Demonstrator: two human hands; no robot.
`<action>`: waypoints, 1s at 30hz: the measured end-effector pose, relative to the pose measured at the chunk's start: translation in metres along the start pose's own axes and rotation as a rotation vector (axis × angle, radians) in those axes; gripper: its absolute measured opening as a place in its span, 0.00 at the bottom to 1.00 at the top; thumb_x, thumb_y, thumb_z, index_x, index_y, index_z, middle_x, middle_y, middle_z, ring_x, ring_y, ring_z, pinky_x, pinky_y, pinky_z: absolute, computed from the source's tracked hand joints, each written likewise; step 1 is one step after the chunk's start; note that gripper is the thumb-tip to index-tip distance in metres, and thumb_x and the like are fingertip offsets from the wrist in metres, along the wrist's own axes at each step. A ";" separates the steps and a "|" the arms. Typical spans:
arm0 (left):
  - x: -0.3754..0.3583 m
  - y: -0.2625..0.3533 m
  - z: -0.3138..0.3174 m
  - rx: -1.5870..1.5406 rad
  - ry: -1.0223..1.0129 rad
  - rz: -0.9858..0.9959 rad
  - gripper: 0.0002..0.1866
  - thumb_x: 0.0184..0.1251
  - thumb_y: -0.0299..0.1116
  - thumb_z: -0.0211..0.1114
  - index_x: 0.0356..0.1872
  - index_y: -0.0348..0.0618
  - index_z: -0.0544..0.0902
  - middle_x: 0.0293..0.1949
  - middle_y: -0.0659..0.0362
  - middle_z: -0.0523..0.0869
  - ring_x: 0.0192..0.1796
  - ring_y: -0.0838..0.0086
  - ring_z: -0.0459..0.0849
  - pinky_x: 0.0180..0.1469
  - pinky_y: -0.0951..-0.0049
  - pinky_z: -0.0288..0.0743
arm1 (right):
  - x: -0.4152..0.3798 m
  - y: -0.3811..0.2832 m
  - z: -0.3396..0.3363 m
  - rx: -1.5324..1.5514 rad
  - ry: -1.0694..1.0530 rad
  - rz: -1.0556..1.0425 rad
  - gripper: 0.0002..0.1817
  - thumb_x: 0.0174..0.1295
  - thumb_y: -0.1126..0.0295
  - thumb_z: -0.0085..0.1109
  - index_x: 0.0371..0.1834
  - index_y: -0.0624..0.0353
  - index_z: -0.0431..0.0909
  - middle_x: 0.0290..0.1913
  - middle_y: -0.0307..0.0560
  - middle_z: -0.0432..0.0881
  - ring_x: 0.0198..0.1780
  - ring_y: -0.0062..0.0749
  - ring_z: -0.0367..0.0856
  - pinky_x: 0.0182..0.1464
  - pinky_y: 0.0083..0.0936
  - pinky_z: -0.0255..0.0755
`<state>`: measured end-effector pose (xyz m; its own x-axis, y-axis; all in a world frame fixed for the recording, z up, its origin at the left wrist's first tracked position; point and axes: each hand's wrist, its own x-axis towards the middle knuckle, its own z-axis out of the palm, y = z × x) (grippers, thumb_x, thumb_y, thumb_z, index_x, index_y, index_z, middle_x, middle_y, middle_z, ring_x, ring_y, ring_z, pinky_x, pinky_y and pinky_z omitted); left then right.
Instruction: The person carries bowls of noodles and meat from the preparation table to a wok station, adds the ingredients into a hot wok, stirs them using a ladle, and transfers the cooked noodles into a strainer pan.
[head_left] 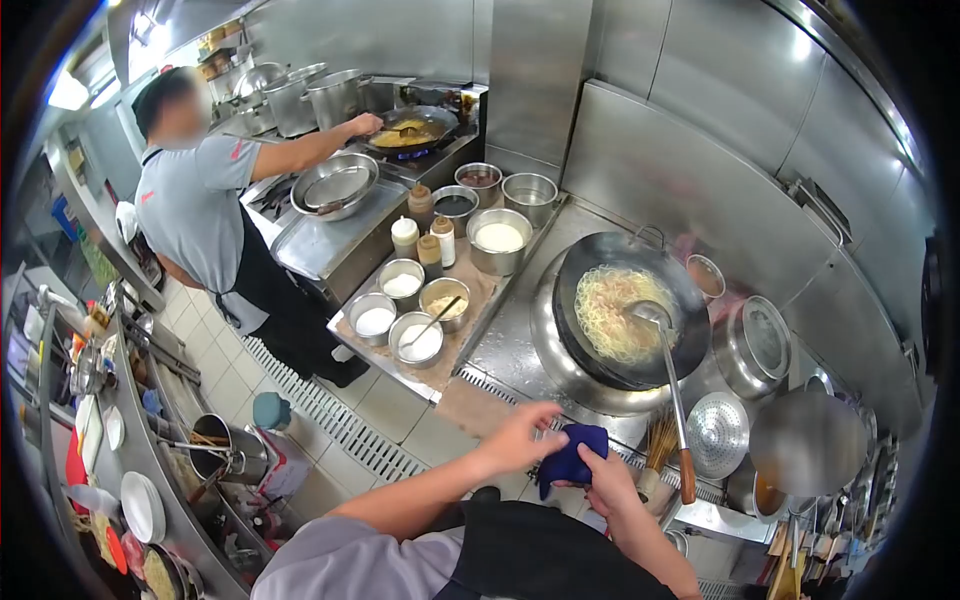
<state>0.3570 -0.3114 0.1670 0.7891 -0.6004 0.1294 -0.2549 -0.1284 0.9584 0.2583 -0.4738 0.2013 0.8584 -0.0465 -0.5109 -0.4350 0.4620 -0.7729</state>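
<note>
A folded dark blue cloth point(568, 462) is gripped in my right hand point(612, 485), with the thumb on top. Just left of the cloth is my left hand point(520, 438), its fingers apart and slightly curled, holding nothing. In front of both hands a large black wok point(690, 300) sits on the steel range, with noodles point(615, 310) in it. A ladle point(672, 390) rests with its bowl on the noodles, and its wooden-ended handle leans over the wok's near rim toward my right hand.
Left of the wok stand metal pots of white powder point(374, 320), sauces and squeeze bottles point(404, 235). At right are a perforated skimmer point(718, 435), a bamboo brush point(660, 440) and a lidded pot point(752, 345). A co-worker point(205, 190) tends another wok point(415, 130).
</note>
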 end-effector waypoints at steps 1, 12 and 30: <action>-0.002 -0.026 -0.005 0.000 0.003 -0.005 0.23 0.63 0.48 0.62 0.51 0.41 0.77 0.41 0.57 0.80 0.45 0.72 0.79 0.46 0.67 0.72 | -0.002 -0.001 0.001 0.015 0.016 0.025 0.17 0.70 0.68 0.45 0.56 0.68 0.67 0.49 0.56 0.78 0.46 0.46 0.82 0.38 0.40 0.83; -0.024 -0.024 -0.027 -1.543 -0.143 -0.668 0.41 0.65 0.69 0.38 0.62 0.43 0.69 0.59 0.52 0.76 0.58 0.63 0.76 0.62 0.60 0.68 | -0.010 -0.014 -0.015 0.014 -0.095 0.060 0.19 0.69 0.67 0.47 0.57 0.71 0.66 0.49 0.59 0.78 0.44 0.51 0.82 0.39 0.48 0.81; 0.015 -0.014 0.012 0.026 -0.160 -0.154 0.11 0.61 0.32 0.57 0.40 0.37 0.80 0.40 0.47 0.81 0.42 0.59 0.81 0.48 0.63 0.73 | -0.009 0.004 -0.008 0.015 -0.044 -0.123 0.19 0.68 0.67 0.50 0.60 0.62 0.66 0.50 0.47 0.77 0.49 0.33 0.79 0.54 0.32 0.72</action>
<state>0.3656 -0.3285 0.1523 0.7215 -0.6897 -0.0617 -0.1543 -0.2470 0.9566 0.2469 -0.4790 0.1997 0.9163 -0.0648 -0.3952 -0.3218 0.4680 -0.8230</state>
